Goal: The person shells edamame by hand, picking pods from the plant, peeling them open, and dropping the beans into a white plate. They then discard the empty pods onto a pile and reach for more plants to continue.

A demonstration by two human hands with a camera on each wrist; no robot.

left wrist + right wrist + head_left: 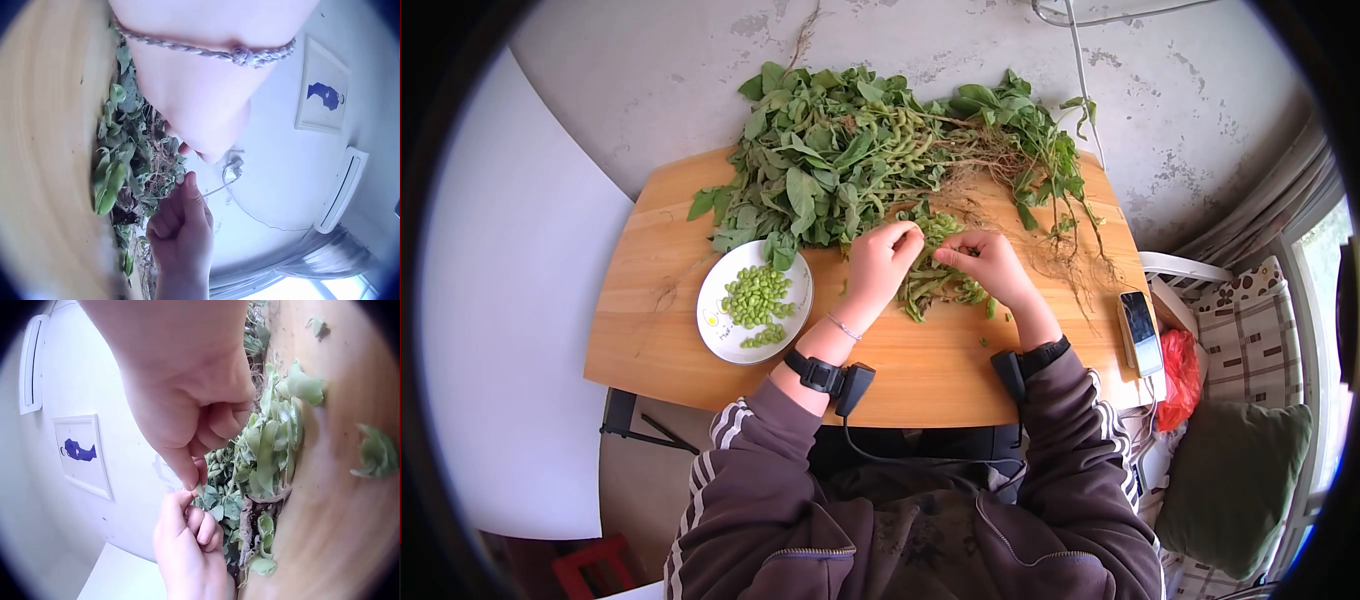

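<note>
Both hands are raised close together over a small heap of green bean pods on the table. My left hand has its fingers curled, with thumb and forefinger together at the tip. Facing it, my right hand pinches with thumb and forefinger. A small pale green bit of bean pod shows where the fingertips meet in the right wrist view; the fingers hide most of it. To the left stands a white plate with shelled green beans in it.
A big pile of leafy bean plants covers the back of the wooden table, roots toward the right. A phone lies at the right edge. In the right wrist view, a dry brown leaf lies beside opened pods.
</note>
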